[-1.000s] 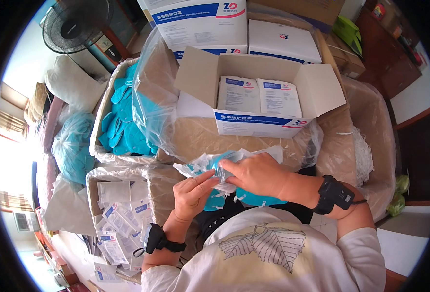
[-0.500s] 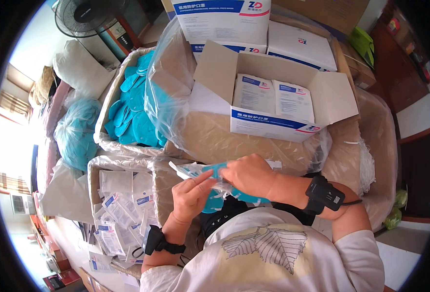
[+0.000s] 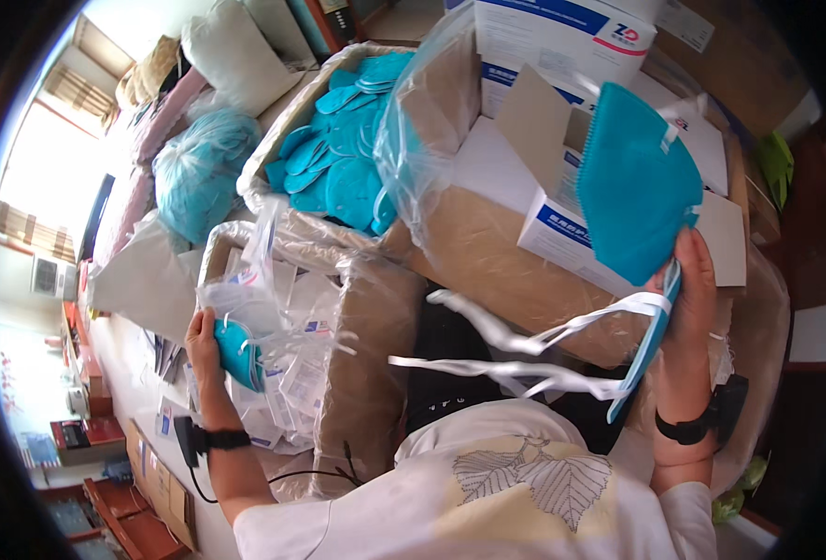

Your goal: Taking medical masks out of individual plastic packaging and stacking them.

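My left hand [image 3: 204, 343] is out to the left, closed on the edge of a folded teal face mask [image 3: 238, 355] in a clear plastic pouch [image 3: 245, 297]. This pouch hangs over the lined carton [image 3: 361, 308], where several printed pouches [image 3: 305, 378] lie in a loose heap. On the right, my right hand [image 3: 695, 294] is raised and pinches teal face masks. One large flat face mask [image 3: 632, 187] stands up from the fingers; another mask [image 3: 644, 347] shows edge-on below. White straps [image 3: 525, 369] trail from them to the left, smeared by motion.
A plastic-lined carton of loose teal mask pieces [image 3: 347, 177] stands at the far left. Behind the raised masks is an opened white box [image 3: 562, 229], partly hidden, on a big brown carton [image 3: 487, 252]. White printed boxes [image 3: 553, 42] are stacked behind. A black cable [image 3: 315, 473] runs near my lap.
My hands have parted from together in front of me. The left has moved left over the pouches with the mask pouch; the right has risen to the right with masks. The view has shifted too.
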`<action>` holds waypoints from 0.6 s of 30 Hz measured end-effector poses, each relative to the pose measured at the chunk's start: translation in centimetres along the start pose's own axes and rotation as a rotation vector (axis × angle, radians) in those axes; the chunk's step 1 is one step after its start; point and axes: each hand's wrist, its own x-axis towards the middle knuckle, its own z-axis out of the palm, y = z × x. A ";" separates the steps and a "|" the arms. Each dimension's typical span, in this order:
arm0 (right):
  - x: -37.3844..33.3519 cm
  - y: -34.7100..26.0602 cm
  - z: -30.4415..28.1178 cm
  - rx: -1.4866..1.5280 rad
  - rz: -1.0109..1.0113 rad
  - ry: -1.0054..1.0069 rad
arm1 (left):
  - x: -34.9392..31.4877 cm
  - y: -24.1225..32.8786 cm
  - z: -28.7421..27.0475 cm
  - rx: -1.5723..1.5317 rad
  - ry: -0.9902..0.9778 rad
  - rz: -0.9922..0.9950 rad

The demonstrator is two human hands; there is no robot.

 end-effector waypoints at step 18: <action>-4.2 1.4 -3.1 -0.190 0.203 -0.253 | -11.2 14.7 13.5 0.310 -0.736 0.291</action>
